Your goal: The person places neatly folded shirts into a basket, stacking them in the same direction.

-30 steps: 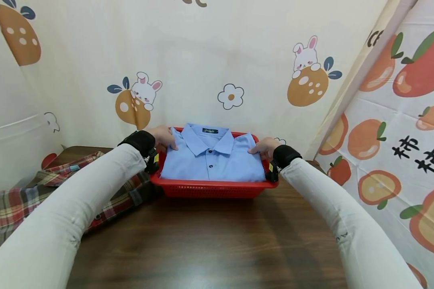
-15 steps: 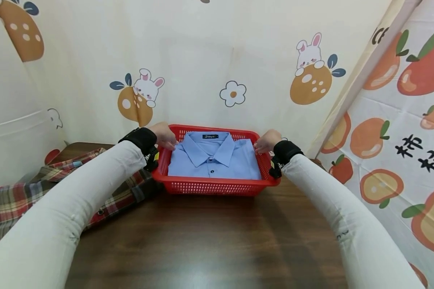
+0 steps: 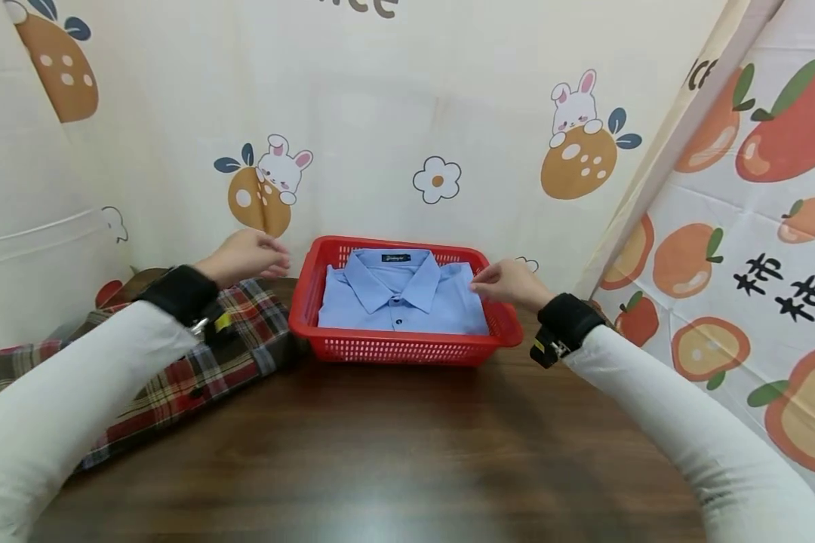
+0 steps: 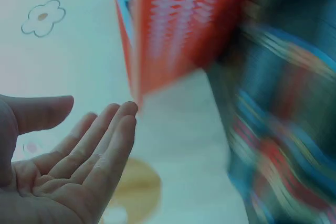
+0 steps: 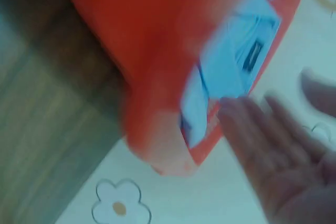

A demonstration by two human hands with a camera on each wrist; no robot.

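A folded light blue shirt [image 3: 402,296] lies inside a red plastic basket [image 3: 407,349] at the far side of a dark wooden table [image 3: 394,445]. My left hand [image 3: 244,256] hovers open to the left of the basket, above a plaid shirt [image 3: 197,354], and holds nothing; the left wrist view shows its palm [image 4: 68,171] bare with straight fingers beside the blurred basket [image 4: 173,30]. My right hand [image 3: 509,283] floats open just over the basket's right rim, fingers relaxed, empty. In the blurred right wrist view the open right hand [image 5: 283,156] sits beside the basket [image 5: 152,93] and the blue shirt [image 5: 236,66].
The plaid shirt spreads over the table's left side, up to the basket. A cartoon-print curtain [image 3: 407,113] hangs close behind the basket, and another fruit-print curtain [image 3: 754,226] closes the right side. The wooden table surface stretches toward me.
Both hands let go of the blue shirt, which now rests down in the basket. The left hand drew back to the left over the plaid shirt; the right hand lifted slightly off the rim.
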